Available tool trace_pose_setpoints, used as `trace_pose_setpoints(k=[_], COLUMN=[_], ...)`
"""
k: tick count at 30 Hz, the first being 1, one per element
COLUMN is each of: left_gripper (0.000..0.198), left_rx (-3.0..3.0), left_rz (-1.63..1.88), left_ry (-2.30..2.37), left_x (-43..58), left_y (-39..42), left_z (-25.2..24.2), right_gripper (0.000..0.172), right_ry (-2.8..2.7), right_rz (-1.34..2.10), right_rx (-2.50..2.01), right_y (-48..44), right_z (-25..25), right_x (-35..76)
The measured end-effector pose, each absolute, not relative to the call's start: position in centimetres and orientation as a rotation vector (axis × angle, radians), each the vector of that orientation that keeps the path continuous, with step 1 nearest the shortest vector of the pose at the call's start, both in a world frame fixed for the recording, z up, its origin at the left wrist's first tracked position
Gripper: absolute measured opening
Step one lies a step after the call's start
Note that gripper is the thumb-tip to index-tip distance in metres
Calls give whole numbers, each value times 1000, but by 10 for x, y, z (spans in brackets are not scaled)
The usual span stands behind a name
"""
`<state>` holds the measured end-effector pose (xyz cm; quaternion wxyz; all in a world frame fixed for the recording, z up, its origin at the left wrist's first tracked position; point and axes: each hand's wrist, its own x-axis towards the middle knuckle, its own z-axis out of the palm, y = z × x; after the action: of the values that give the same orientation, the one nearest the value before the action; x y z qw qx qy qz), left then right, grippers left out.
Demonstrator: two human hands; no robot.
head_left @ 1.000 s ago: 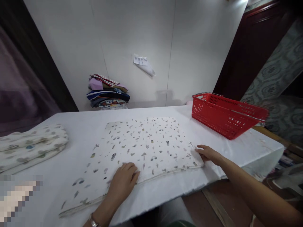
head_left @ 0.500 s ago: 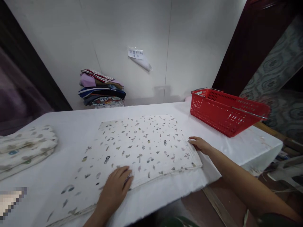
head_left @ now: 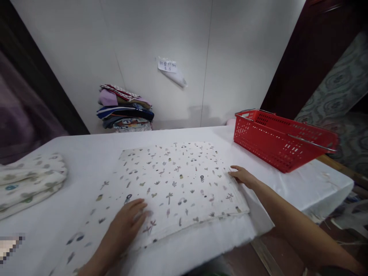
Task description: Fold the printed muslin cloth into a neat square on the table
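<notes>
A white cloth (head_left: 184, 184) printed with small palm trees, rainbows and cacti lies spread flat on the white-covered table (head_left: 201, 237). Over its near left part is my left hand (head_left: 126, 222), fingers extended and apart, with nothing held; whether it touches the fabric is hard to tell. My right hand (head_left: 243, 176) rests at the right edge of the cloth, its fingers stretched out along the border and nothing seen in its grasp. The cloth's near left corner is partly hidden behind my left forearm.
A bunched white fabric (head_left: 31, 180) with leaf-like prints lies at the left. At the back right stands a red plastic basket (head_left: 267, 142) with metal handles. A stack of folded fabrics (head_left: 126, 111) sits by the wall, beneath a paper note (head_left: 167, 66).
My left hand has slid left across the cloth, uncovering more print near the front edge. My right hand stays at the right border. The view has shifted slightly.
</notes>
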<state>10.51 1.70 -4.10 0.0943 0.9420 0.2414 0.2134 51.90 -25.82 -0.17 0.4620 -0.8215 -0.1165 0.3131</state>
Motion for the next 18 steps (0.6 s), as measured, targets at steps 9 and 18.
trace_pose_setpoints(k=[9, 18], left_gripper=[43, 42], left_rx=[2986, 2992], left_rz=[759, 783], left_ry=[786, 841], left_x=[94, 88], left_y=[41, 41], left_z=[-66, -70], right_gripper=[73, 73], right_ry=[-235, -254], right_rz=[809, 663], right_rx=[-1888, -2017], right_y=[-199, -179], right_z=[-9, -14], right_x=[562, 578])
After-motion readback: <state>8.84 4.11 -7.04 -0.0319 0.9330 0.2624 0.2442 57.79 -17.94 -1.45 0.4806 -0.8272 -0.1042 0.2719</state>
